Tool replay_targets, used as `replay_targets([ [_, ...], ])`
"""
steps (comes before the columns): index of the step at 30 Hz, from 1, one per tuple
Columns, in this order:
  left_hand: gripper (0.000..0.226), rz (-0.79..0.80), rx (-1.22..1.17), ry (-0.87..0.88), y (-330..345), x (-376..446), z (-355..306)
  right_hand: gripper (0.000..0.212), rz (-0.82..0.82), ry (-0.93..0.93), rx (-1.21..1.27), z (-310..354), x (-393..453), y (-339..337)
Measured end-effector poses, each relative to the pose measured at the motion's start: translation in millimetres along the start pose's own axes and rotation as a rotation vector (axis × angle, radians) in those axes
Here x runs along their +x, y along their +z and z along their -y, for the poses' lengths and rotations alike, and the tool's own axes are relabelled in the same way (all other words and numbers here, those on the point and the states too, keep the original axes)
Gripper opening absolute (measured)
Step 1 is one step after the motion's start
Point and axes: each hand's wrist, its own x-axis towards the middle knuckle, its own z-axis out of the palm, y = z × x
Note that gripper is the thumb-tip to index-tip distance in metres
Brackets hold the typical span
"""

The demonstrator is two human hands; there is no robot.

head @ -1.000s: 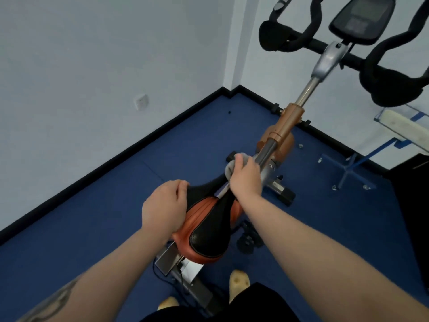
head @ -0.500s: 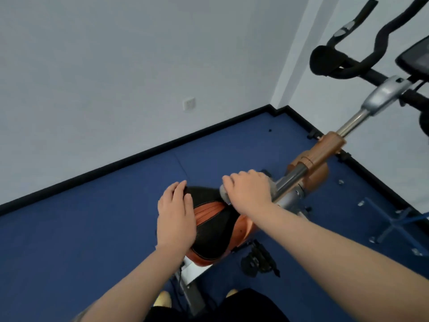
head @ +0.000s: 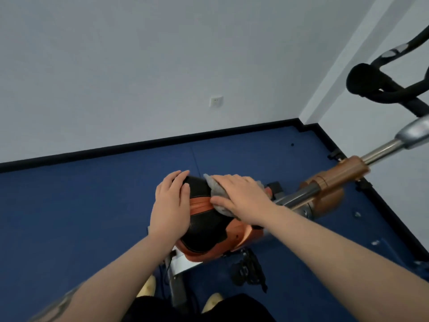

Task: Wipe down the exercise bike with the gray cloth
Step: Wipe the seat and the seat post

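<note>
The person stands just behind the exercise bike [head: 329, 182], leaning over its saddle [head: 204, 231], which sits low in the middle of the scene with its nose pointing toward eleven o'clock. The right hand [head: 241, 198] lies flat, fingers spread, pressing the gray cloth [head: 217, 192] down on the front of the saddle; the cloth is bunched under the palm, its edges poking out at ten and at seven o'clock of the hand. It is pinned by pressure rather than gripped, which suits a broad rubbing stroke. The left hand [head: 170, 205] rests open on the saddle's left flank, fingers together and curved over the edge, holding nothing; I take it as a brace, so the seat does not twist under the rubbing. At two o'clock the seat post and orange frame run off toward the handlebars [head: 380, 89], well apart from both hands and apparently waiting their turn. The saddle seems the part in hand.
</note>
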Motion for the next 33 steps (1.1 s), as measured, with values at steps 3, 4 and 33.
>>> replay_targets([
  [3,0.039,-0.003,-0.007,0.002,0,0,-2,0.042,0.162,0.029,0.122,-44,-9,-17],
  [4,0.039,-0.016,-0.020,-0.006,0,-1,-2,0.039,0.182,0.075,0.138,-51,-13,-19],
  [33,0.111,0.024,-0.499,-0.279,-3,-63,15,0.043,0.184,-0.195,0.228,50,71,6],
])
